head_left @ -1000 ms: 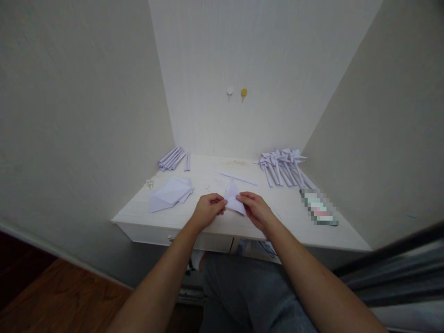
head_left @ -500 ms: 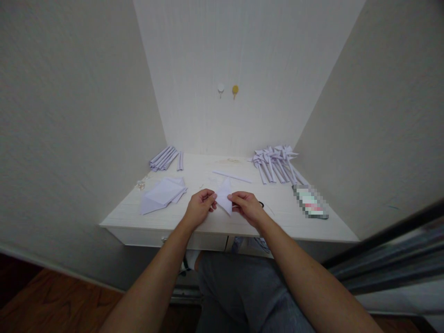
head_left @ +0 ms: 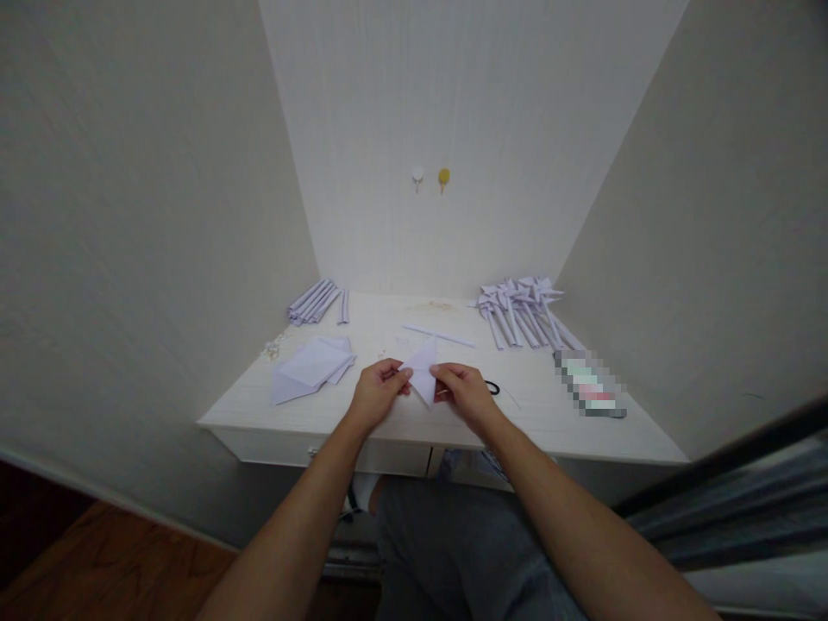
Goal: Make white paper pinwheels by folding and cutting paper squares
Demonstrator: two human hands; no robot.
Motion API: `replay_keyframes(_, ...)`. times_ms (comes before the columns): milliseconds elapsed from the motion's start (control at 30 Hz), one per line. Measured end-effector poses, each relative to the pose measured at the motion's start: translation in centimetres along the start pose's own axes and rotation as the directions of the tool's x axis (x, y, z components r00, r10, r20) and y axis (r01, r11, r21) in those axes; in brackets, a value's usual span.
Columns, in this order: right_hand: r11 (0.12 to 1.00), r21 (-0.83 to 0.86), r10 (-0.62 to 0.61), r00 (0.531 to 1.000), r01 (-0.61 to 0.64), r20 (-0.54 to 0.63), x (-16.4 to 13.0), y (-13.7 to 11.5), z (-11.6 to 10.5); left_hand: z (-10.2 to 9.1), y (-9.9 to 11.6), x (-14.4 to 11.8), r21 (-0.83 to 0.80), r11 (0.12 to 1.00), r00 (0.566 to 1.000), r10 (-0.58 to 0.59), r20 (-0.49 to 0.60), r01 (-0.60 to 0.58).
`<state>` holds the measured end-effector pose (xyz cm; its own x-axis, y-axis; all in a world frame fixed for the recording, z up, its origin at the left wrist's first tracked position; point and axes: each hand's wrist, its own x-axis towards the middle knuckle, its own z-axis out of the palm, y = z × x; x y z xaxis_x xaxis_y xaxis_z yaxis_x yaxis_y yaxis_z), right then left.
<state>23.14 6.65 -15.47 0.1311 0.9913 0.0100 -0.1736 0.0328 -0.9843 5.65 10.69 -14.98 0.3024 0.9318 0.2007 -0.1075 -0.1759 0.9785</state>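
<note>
A small folded piece of white paper [head_left: 423,373] is held over the front of the white desk [head_left: 310,414], pinched from both sides. My left hand [head_left: 376,394] grips its left edge and my right hand [head_left: 462,392] grips its right edge. The paper forms a pointed shape with a tip up and a tip down. Just behind it lies a thin folded paper strip [head_left: 440,335]. A black loop [head_left: 492,388] lies on the desk beside my right hand.
A stack of folded white sheets [head_left: 314,364] lies at the left. Rolled paper sticks [head_left: 318,301] sit at the back left, a heap of paper pinwheels on sticks [head_left: 523,308] at the back right. A blurred flat item [head_left: 590,386] lies right. Walls enclose three sides.
Both hands have turned and refolded the paper slightly; it now looks narrower between the fingers. The view shifted a little; the black loop now shows beside my right hand.
</note>
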Motion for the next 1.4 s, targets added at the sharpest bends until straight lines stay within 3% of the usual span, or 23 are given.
replay_keyframes(700, 0.993, -0.112, -0.037, 0.999, 0.039, 0.027, 0.2, 0.5, -0.2, -0.3, -0.2, 0.1, 0.034, 0.999, 0.999, 0.032, 0.029, -0.033)
replay_keyframes(967, 0.972, -0.232, -0.007, 0.994, 0.033, 0.112, -0.4, -0.4, 0.1, -0.3, -0.2, 0.2, -0.003, 0.999, 0.999, 0.038, -0.009, -0.038)
replay_keyframes(1400, 0.967, -0.255, 0.038, 0.984, 0.007, 0.171, -0.3, -0.1, 0.1, -0.7, -1.1, 0.7, -0.105, 0.993, 0.995, 0.039, -0.095, -0.049)
